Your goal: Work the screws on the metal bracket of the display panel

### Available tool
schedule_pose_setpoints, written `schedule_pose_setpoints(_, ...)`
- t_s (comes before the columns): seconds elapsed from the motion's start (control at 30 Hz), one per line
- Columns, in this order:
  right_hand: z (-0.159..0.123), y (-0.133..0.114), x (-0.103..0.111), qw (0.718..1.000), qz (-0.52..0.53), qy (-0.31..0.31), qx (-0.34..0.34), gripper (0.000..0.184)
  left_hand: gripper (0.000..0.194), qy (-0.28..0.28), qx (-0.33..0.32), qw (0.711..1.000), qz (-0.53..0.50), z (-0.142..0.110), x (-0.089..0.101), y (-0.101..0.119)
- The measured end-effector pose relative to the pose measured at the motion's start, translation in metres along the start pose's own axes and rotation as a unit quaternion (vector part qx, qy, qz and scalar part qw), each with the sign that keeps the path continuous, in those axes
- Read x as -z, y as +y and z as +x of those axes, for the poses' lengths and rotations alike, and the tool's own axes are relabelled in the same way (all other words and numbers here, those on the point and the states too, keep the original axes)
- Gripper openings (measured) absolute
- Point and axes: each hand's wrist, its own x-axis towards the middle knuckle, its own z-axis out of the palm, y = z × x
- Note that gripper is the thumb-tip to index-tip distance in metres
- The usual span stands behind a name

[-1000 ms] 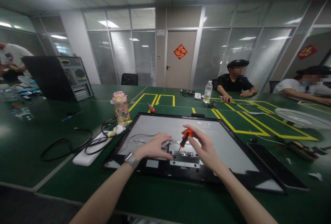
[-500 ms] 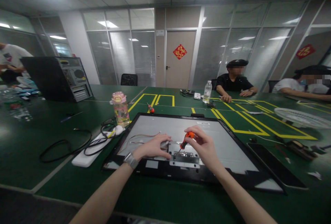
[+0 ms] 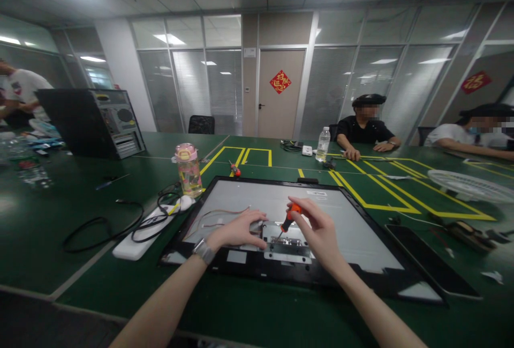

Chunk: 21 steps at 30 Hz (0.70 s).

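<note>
A flat display panel [image 3: 353,230] with a grey back and black border lies on the green table. My right hand [image 3: 317,225] grips an orange-and-black screwdriver [image 3: 295,211], tilted with its tip down at the metal bracket [image 3: 289,251] by the panel's near edge. Resting at the bracket's left side, my left hand [image 3: 241,228] has its thumb and fingers spread apart. Thin wires [image 3: 212,212] run across the panel beside that hand. Whether the screwdriver tip sits in a screw is too small to tell.
Left of the panel are a white power strip [image 3: 136,241], a black cable [image 3: 80,223] and a pink-lidded bottle [image 3: 188,174]. A second screwdriver [image 3: 235,170] lies beyond it. A dark flat slab [image 3: 433,262] is at the right. Across the table a person [image 3: 365,128] sits.
The view has shifted very slightly. Both hands stay in place at the bracket, with the screwdriver still in the right one and at nearly the same tilt.
</note>
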Motion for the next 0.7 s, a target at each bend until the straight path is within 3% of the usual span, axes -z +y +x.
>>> schedule_pose_setpoints(0.23,0.0004,0.0047,0.0013,0.998,0.016,-0.063,0.002,0.040,0.078,0.003,-0.006,1.000,0.001,0.0016,-0.0019,-0.0045)
schedule_pose_setpoints(0.47,0.0019,0.0036,-0.0008,0.998,-0.060,-0.028,0.022,0.034,0.078,0.006,-0.005,1.000,-0.002,0.0013,-0.0024,-0.0060)
schedule_pose_setpoints(0.7,0.0021,0.0037,-0.0008,0.997,-0.036,-0.058,0.022,0.044,0.078,0.000,0.007,1.000,-0.016,-0.0007,-0.0010,-0.0026)
